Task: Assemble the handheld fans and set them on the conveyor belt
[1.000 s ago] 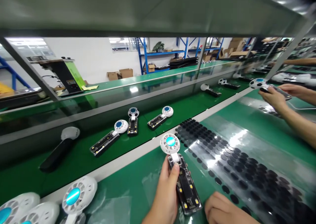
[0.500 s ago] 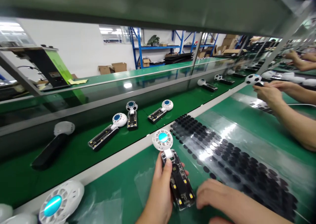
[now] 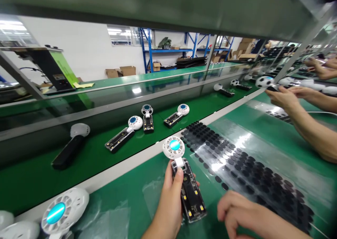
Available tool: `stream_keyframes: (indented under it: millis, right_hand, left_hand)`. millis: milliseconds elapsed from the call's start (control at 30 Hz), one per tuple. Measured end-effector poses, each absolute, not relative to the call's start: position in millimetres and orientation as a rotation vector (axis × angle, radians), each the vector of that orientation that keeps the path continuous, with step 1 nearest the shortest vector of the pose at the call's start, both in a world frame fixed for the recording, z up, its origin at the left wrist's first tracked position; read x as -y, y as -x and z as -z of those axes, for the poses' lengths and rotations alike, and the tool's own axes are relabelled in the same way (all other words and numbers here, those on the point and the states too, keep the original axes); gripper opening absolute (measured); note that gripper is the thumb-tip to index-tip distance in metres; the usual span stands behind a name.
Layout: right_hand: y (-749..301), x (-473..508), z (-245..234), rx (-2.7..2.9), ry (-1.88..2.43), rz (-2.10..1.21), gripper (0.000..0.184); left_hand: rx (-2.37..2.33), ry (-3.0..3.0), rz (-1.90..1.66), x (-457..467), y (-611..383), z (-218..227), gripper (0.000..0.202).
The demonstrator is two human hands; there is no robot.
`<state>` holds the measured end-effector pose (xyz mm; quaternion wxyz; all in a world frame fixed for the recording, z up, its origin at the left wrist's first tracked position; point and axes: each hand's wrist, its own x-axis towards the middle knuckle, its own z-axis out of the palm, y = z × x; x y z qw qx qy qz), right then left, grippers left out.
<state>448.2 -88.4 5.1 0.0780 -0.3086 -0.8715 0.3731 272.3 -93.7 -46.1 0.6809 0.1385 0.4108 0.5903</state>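
Note:
My left hand (image 3: pixel 168 197) is closed around the handle of a small handheld fan (image 3: pixel 190 193), thumb on its front. The fan's white round head (image 3: pixel 173 147) with a shiny blue centre points away from me; yellow-white squares show on its dark, clear-cased handle. Just right of the handle's lower end, my right hand (image 3: pixel 239 211) is curled, apart from the fan. Its fingertips are partly hidden, and I cannot tell whether they pinch anything. Nearest to it lies a clear sheet with rows of black round stickers (image 3: pixel 237 161).
Several similar fans, such as one (image 3: pixel 119 139), lie on the green belt (image 3: pixel 86 176) beyond a pale rail. Another white fan head (image 3: pixel 65 211) stands at lower left. A co-worker's hands (image 3: pixel 284 97) hold a football-patterned fan at right. A shelf (image 3: pixel 158 7) hangs overhead.
The fans on the belt have shifted right and away. My right hand has moved slightly right, away from the held fan. The co-worker's fan has moved a little left.

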Motion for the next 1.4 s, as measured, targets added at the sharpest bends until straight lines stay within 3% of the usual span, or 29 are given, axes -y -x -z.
stream_keyframes:
  millis: [200, 500, 1133, 1400]
  right_hand:
    - [-407.0, 63.2, -21.5, 2.217, 1.327, -1.261, 0.016]
    - [-380.1, 53.2, -23.2, 2.406, 1.425, -1.024, 0.018]
    - [-375.5, 50.4, -22.3, 2.577, 1.369, -0.935, 0.017]
    - [-380.5, 54.5, -6.8, 2.358, 1.335, -0.946, 0.017]
  left_hand:
    - [-0.882, -0.244, -1.371, 94.2, -271.2, 48.8, 0.065]
    - [-1.061, -0.305, -1.400, 95.0, -272.9, 54.7, 0.054]
    - [-1.105, -0.337, -1.438, 95.3, -273.4, 60.8, 0.052]
    - [-1.005, -0.204, -1.433, 93.0, -274.3, 60.4, 0.044]
